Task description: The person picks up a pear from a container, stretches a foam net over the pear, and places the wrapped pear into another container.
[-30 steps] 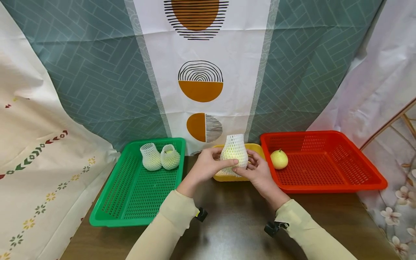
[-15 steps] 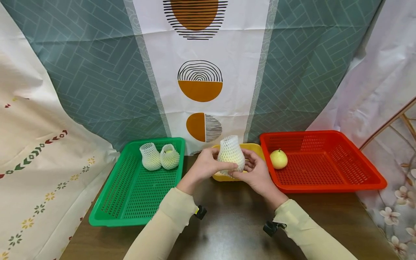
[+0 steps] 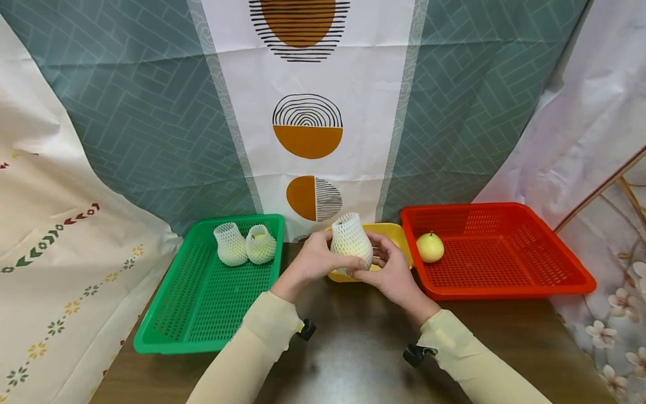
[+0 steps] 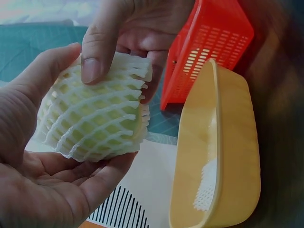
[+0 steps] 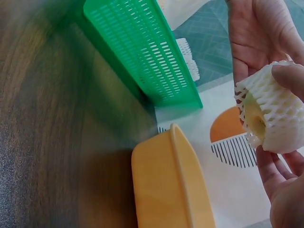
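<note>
A pale yellow-green pear in a white foam net is held between both hands, above the yellow basket. My left hand grips its left side, thumb across the front. From the right, my right hand holds it too, thumb near the bottom. The net's narrow sleeve end points up, tilted slightly left. In the right wrist view, the bare bottom of the pear shows through the net's other opening. White netting lies inside the yellow basket.
On the left, a green basket holds two netted pears at its back. A red basket on the right has one bare pear against its left wall. Behind the wooden table hangs a patterned curtain.
Both hands have shifted slightly left with the netted pear, and the net's top has tilted to the left. The head view has drifted a little. The baskets stand as before.
</note>
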Available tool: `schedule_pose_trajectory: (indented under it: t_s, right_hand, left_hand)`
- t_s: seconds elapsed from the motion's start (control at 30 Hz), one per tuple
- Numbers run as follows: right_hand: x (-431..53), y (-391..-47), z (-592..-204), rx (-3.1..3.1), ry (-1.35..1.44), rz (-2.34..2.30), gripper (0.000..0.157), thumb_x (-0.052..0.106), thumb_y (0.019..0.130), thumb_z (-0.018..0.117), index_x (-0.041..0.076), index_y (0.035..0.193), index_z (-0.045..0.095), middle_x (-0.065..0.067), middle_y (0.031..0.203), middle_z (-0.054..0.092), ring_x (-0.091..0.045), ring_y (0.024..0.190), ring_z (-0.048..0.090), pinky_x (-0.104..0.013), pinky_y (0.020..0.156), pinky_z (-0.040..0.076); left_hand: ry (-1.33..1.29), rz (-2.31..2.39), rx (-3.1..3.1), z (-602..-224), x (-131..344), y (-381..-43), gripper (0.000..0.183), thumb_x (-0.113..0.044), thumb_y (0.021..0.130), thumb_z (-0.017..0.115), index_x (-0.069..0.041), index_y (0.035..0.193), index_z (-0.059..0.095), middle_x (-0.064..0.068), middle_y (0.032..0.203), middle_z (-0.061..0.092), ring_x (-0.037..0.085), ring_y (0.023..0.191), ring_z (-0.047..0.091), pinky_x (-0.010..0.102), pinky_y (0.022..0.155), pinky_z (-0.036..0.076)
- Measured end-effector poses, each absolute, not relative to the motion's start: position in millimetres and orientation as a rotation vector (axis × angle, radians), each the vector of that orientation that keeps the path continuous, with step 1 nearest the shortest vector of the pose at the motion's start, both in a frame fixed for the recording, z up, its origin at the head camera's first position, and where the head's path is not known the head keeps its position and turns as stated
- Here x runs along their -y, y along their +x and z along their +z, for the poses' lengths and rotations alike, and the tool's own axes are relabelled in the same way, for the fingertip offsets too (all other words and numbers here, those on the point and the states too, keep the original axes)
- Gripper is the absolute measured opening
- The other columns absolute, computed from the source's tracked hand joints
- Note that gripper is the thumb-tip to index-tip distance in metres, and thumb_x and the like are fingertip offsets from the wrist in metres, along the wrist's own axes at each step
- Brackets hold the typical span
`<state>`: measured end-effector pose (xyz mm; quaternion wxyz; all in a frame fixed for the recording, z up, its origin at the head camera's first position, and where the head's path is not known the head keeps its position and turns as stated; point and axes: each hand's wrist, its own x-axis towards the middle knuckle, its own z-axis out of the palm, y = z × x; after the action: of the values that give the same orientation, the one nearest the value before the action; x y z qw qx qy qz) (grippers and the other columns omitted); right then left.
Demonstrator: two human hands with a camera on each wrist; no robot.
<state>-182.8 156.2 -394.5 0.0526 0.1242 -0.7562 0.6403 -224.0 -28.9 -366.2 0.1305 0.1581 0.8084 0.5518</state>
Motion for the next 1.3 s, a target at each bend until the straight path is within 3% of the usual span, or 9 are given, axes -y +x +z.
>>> schedule_pose_trajectory:
  t_s: [0.37, 0.57, 0.7, 0.97, 1.07, 1.3]
  right_hand:
    - [-145, -188, -389, 2.327, 0.423, 1.855, 0.075, 0.021, 0.07, 0.082, 0.016, 0.135, 0.045, -0.001, 0.128, 0.053, -0.02, 0.111, 0.055, -0.037, 0.094, 0.049]
    - [-138, -187, -388, 2.272, 0.439, 1.91, 0.076, 0.019, 0.072, 0.081, 0.017, 0.137, 0.043, 0.0, 0.13, 0.053, -0.021, 0.113, 0.054, -0.046, 0.096, 0.046]
    - [-129, -190, -391, 2.211, 0.469, 1.952, 0.067, 0.017, 0.076, 0.077, 0.014, 0.136, 0.046, -0.004, 0.13, 0.055, -0.026, 0.112, 0.055, -0.052, 0.095, 0.045]
    - [-101, -190, -402, 2.296, 0.408, 1.957, 0.034, 0.024, 0.084, 0.07, 0.011, 0.115, 0.066, -0.008, 0.112, 0.067, -0.026, 0.099, 0.061, -0.04, 0.085, 0.052]
    - [-88, -191, -408, 2.34, 0.452, 1.928, 0.029, 0.023, 0.085, 0.069, 0.012, 0.112, 0.068, -0.008, 0.109, 0.068, -0.026, 0.097, 0.062, -0.04, 0.085, 0.051]
    - [-55, -206, -448, 2.444, 0.599, 1.871, 0.033, 0.038, 0.084, 0.068, 0.031, 0.117, 0.064, 0.003, 0.103, 0.066, -0.014, 0.09, 0.06, -0.031, 0.079, 0.051]
  left_hand:
    - [0.436, 1.689, -2.405, -365, 39, -228, 0.056, -0.045, 0.059, 0.086, -0.024, 0.105, 0.062, -0.005, 0.099, 0.067, 0.018, 0.09, 0.062, 0.033, 0.074, 0.054]
    - [0.387, 1.675, -2.425, -356, 51, -230, 0.06, -0.049, 0.058, 0.085, -0.021, 0.106, 0.062, -0.003, 0.099, 0.068, 0.018, 0.088, 0.063, 0.032, 0.074, 0.054]
    - [0.333, 1.698, -2.502, -344, 63, -233, 0.061, -0.052, 0.058, 0.084, -0.018, 0.103, 0.063, 0.0, 0.097, 0.067, 0.021, 0.085, 0.062, 0.035, 0.071, 0.054]
    - [0.234, 1.772, -2.533, -330, 87, -240, 0.069, -0.055, 0.056, 0.083, -0.019, 0.11, 0.06, 0.0, 0.104, 0.065, 0.022, 0.091, 0.061, 0.033, 0.073, 0.054]
    - [0.22, 1.73, -2.587, -332, 96, -241, 0.07, -0.058, 0.057, 0.082, -0.019, 0.111, 0.059, 0.0, 0.104, 0.065, 0.021, 0.091, 0.061, 0.033, 0.073, 0.054]
    - [0.102, 1.652, -2.676, -339, 139, -247, 0.073, -0.063, 0.058, 0.078, -0.02, 0.112, 0.057, 0.0, 0.106, 0.063, 0.02, 0.091, 0.06, 0.034, 0.074, 0.053]
